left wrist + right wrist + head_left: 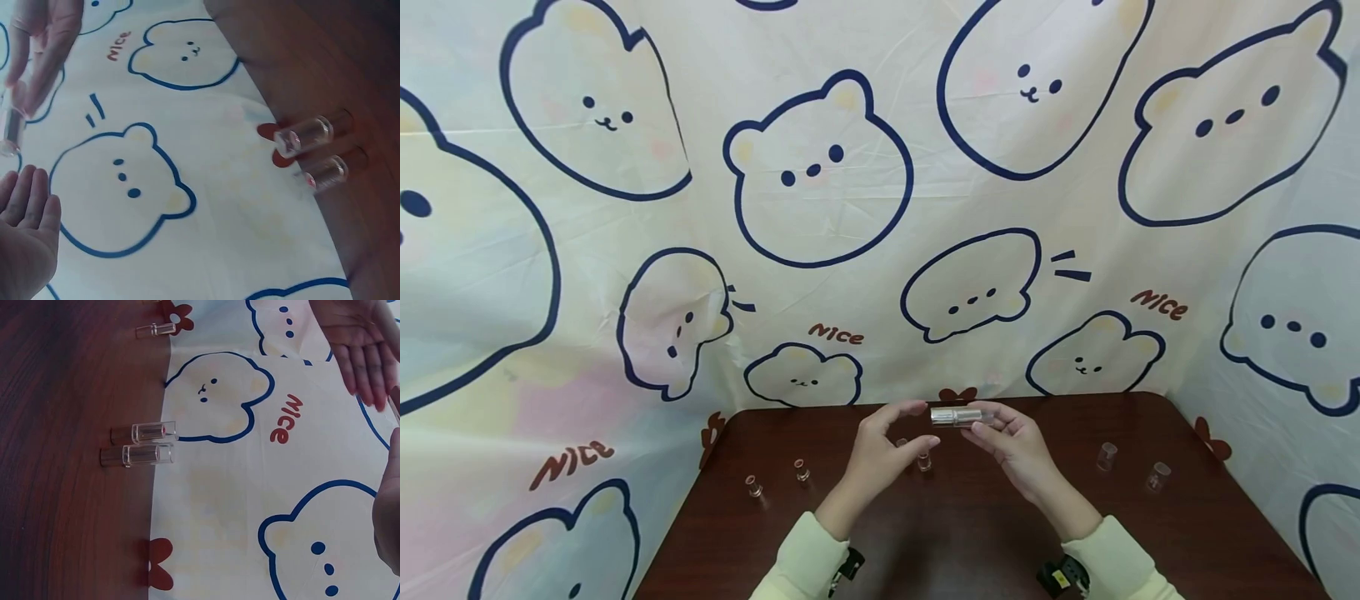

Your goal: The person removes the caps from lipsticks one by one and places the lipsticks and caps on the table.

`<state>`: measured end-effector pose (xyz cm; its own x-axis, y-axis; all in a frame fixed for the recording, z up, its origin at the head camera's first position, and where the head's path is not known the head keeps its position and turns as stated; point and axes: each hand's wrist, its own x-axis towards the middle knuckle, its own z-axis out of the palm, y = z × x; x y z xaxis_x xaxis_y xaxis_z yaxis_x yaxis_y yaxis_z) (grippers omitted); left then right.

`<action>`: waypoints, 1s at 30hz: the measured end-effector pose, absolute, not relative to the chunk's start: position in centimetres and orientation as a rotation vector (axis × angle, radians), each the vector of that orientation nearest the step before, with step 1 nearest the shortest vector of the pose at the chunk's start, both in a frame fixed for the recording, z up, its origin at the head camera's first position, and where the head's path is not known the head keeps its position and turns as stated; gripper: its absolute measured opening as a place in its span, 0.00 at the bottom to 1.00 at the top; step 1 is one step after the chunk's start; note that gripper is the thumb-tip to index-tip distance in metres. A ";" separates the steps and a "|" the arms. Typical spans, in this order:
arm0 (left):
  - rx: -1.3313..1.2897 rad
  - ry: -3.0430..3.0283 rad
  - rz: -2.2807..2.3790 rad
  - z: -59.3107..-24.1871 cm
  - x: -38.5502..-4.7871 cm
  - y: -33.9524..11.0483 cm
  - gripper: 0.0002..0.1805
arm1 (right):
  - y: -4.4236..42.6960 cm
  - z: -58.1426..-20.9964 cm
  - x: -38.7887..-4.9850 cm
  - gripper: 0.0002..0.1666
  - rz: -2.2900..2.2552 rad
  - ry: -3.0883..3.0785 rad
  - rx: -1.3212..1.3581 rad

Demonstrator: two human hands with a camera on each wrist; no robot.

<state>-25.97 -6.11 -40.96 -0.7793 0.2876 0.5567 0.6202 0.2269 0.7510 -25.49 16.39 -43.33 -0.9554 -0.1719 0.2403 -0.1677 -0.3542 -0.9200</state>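
My right hand pinches a silver and clear lipstick tube by its right end and holds it level above the table. In the left wrist view the lipstick tube hangs from the fingertips of the right hand. Just left of the tube, my left hand is held with thumb and fingers apart, and nothing is in its grasp. The right wrist view shows the left hand with its fingers straight; the tube is mostly cut off at that frame's edge.
On the dark wooden table, two small lipstick bases stand at the left. Two clear-topped tubes stand near the middle, partly behind the left hand in the head view. Two clear caps stand at the right. A bear-print cloth hangs behind.
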 end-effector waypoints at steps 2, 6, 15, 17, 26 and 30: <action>-0.862 -2.211 -1.605 -39.8 -25.2 -5.7 0.24 | 16.3 -43.4 -25.4 0.14 -2.537 1.780 -0.471; -0.866 -2.254 -1.639 -38.3 -24.2 -5.2 0.23 | 16.4 -43.6 -25.4 0.15 -2.553 1.745 -0.522; -0.834 -2.275 -1.783 -41.0 -26.3 -4.6 0.19 | 16.2 -43.7 -25.3 0.15 -2.557 1.703 -0.588; -0.847 -2.266 -1.794 -41.3 -26.5 -4.6 0.18 | 16.1 -43.7 -25.3 0.15 -2.549 1.707 -0.587; -0.855 -2.280 -1.677 -41.5 -26.6 -4.5 0.14 | 15.9 -43.8 -25.3 0.14 -2.546 1.724 -0.580; -0.838 -2.283 -1.682 -41.5 -26.4 -4.5 0.14 | 15.9 -43.9 -25.2 0.15 -2.545 1.735 -0.576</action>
